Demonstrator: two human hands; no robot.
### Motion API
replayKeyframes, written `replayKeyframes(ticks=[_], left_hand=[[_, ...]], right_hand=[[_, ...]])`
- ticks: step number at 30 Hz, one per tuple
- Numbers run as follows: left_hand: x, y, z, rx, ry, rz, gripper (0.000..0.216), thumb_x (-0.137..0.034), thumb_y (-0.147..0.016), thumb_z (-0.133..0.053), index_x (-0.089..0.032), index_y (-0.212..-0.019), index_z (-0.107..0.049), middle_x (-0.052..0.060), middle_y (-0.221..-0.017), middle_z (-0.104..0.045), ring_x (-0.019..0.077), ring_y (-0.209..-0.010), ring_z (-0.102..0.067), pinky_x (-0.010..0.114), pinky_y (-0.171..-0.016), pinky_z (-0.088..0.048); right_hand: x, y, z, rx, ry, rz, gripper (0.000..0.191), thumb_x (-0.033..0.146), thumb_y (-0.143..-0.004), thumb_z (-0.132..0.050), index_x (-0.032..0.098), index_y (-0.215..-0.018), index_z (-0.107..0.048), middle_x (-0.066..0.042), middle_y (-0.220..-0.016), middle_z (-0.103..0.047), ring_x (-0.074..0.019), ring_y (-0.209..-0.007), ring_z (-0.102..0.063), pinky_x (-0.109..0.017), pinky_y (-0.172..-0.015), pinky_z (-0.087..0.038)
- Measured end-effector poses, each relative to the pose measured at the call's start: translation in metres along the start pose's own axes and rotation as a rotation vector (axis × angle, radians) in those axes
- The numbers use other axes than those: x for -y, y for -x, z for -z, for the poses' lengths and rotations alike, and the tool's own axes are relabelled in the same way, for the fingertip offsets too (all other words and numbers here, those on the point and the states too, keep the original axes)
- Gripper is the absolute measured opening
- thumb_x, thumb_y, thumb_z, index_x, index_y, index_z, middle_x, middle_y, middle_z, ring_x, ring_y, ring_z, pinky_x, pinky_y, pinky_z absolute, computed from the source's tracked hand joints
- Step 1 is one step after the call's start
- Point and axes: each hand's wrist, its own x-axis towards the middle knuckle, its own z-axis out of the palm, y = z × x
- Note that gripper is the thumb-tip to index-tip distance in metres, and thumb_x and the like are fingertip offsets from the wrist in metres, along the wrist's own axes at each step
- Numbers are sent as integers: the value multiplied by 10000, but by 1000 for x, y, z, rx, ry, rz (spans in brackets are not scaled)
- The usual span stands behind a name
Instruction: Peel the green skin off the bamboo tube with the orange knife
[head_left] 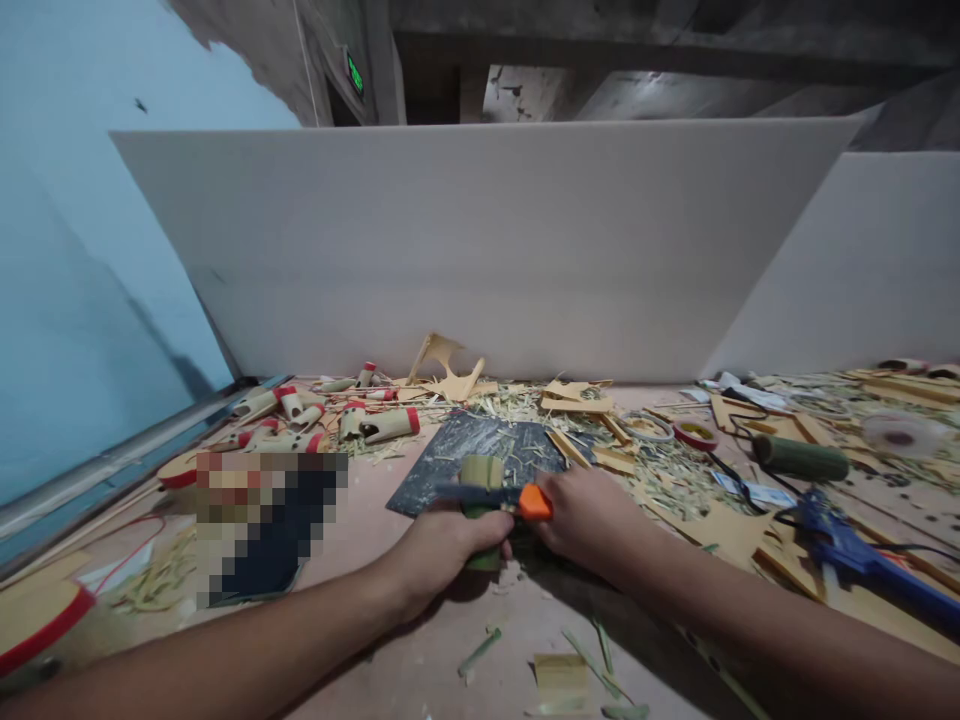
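My left hand (446,540) is wrapped round a short green bamboo piece (482,470), its thumb lying across the front. In my right hand (581,510) is an orange-handled knife (535,502). The blade is dark and blurred and points left, crossing the bamboo just above my left thumb. Whether the edge is cutting in cannot be made out. Both hands are close together over the near edge of a dark, scratched cutting mat (442,470). My fingers hide part of the handle and of the bamboo.
Bamboo pieces with red ends (390,424) lie at the left, near a pixelated dark patch (270,550). At the right are a blue glue gun (847,550), a green bamboo tube (801,457) and a red tape roll (696,434). Shavings and board scraps (577,403) litter the table before a white panel (480,250).
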Motion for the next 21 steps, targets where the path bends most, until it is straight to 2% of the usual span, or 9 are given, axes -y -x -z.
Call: replayKeyframes(ticks=[3,6,10,14,16,19,21], left_hand=[[1,0,2,48,4,-26,314,-358,-751,-782,-200,-878,-542,1,-656,-675,143,-566,-597,248,-560,-482],[3,-3,3,63,68,-24,361,-365,-779,-779,-214,-940,-493,-7,-650,-685,155,-561,-609,274,-563,-520],[3,-7,5,84,120,-7,337,-379,-766,-777,-211,-914,-525,10,-655,-700,182,-572,-632,303,-558,-542],[1,-8,5,117,56,7,303,-435,-772,-747,-154,-725,-643,54,-655,-694,161,-565,-623,278,-589,-510],[1,-8,6,103,11,19,355,-464,-777,-738,-132,-663,-688,69,-656,-694,151,-572,-622,263,-606,-488],[3,-7,7,44,10,50,340,-467,-734,-758,-132,-679,-727,71,-678,-707,154,-612,-624,255,-622,-476],[3,-5,7,33,-7,53,340,-464,-733,-757,-133,-664,-722,69,-676,-703,147,-619,-610,247,-621,-469]], right_hand=[[-13,-15,2,-52,4,-123,278,296,-949,-532,138,-887,-752,-154,-804,-729,-205,-645,-625,-308,-563,-278],[-22,-20,6,-73,-20,-162,272,294,-942,-535,144,-839,-737,-128,-753,-705,-181,-603,-567,-304,-551,-267],[-20,-14,13,-85,-65,-76,247,280,-930,-535,186,-764,-693,-51,-682,-656,-139,-571,-467,-286,-557,-270],[-14,-5,14,-52,-82,32,177,259,-855,-612,185,-705,-669,-27,-635,-617,-124,-555,-416,-285,-557,-252],[-8,1,12,-25,-93,81,173,275,-840,-630,186,-698,-674,-30,-638,-625,-125,-558,-429,-281,-552,-252],[2,7,7,18,-110,139,193,298,-845,-628,196,-691,-686,-35,-650,-653,-129,-567,-482,-271,-550,-271],[6,7,6,32,-89,119,197,320,-845,-633,200,-706,-704,-50,-665,-682,-146,-582,-537,-275,-554,-284]])
